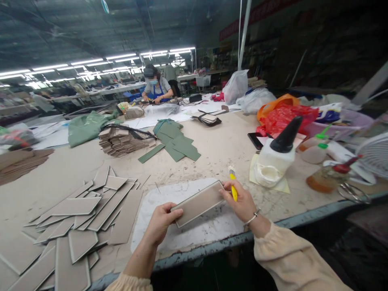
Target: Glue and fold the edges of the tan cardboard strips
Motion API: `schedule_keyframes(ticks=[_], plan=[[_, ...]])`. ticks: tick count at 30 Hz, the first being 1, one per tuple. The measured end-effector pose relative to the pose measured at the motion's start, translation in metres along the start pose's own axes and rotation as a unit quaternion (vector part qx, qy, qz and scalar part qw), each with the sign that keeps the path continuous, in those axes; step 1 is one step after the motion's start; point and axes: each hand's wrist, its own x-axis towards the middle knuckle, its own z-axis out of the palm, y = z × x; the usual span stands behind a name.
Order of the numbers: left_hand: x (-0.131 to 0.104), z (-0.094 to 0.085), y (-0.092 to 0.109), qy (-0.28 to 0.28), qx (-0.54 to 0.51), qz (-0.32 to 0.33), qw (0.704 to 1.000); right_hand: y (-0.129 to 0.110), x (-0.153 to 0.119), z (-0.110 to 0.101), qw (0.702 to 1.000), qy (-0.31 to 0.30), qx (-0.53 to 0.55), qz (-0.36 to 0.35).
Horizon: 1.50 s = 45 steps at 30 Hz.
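Note:
A flat taupe rectangular panel with pale edges (198, 204) is held tilted above a white glue-marked sheet (157, 202). My left hand (162, 221) grips its left end, the thumb on top. My right hand (239, 200) pinches the right end and also holds a brush with a yellow handle (233, 188), bristles pointing up and away. To the left lies a loose heap of similar pale-edged panels (81, 208). Right of my right hand stands a white bottle with a black nozzle (274, 159); a round opening in its side shows white paste.
Beyond the sheet lie green strips (176, 141) and a stack of taupe pieces (121, 139). A phone (254, 140), small bottles (315, 152), scissors (353, 193) and a white fan (374, 153) are at the right. A co-worker (156, 87) sits across the table.

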Motion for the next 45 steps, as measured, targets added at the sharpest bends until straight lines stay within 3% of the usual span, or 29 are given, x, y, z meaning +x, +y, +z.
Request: schedule_keyframes(ticks=[3,9,14,21,30,34,39,45], plan=[[-0.003,-0.001,0.0,-0.011,-0.004,-0.006,1.0,-0.009,0.0,0.002,1.0,0.011,-0.008,0.009],[-0.005,-0.001,0.002,-0.043,-0.104,-0.014,0.994,-0.02,0.004,0.001,0.998,0.049,-0.01,-0.049],[-0.008,0.002,0.001,-0.085,-0.125,0.003,0.989,-0.018,0.008,-0.002,0.996,0.076,-0.017,-0.035],[-0.006,0.008,0.001,-0.025,-0.14,0.004,0.99,-0.005,0.01,0.007,0.996,0.084,0.002,0.005],[-0.008,0.006,-0.002,-0.063,-0.168,0.015,0.984,-0.005,0.009,0.008,0.985,0.155,-0.069,0.013],[-0.007,0.007,-0.002,-0.03,-0.195,0.024,0.98,-0.001,0.009,0.01,0.985,0.15,-0.08,0.029],[-0.004,0.007,-0.002,0.033,-0.215,0.024,0.976,0.005,0.005,0.01,0.984,0.12,-0.13,-0.02],[-0.003,0.005,-0.003,0.034,-0.213,0.026,0.976,0.001,0.003,0.008,0.972,0.127,-0.17,-0.103]])
